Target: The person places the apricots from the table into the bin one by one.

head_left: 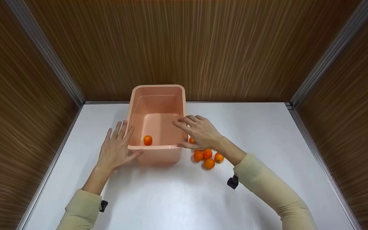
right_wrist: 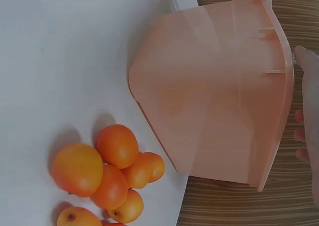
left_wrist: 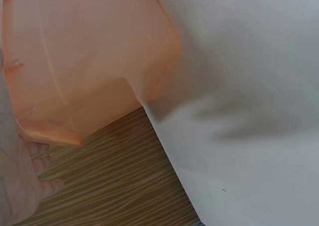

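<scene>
A pink plastic tub [head_left: 156, 152] stands on the white table, with one small orange [head_left: 148, 140] inside near its front wall. My left hand [head_left: 117, 147] lies flat against the tub's left front corner, fingers straight. My right hand [head_left: 199, 131] hovers over the tub's right rim with relaxed, spread fingers and holds nothing. Several small oranges [head_left: 207, 157] lie in a heap on the table just right of the tub, under that wrist. The right wrist view shows the same oranges [right_wrist: 105, 171] beside the tub's outer wall [right_wrist: 214, 91]. The left wrist view shows the tub's side [left_wrist: 79, 61].
The white table [head_left: 267, 143] is boxed in by wood-grain walls [head_left: 203, 48] at the back and both sides, with metal strips at the corners. Bare tabletop lies in front of the tub and far to the right.
</scene>
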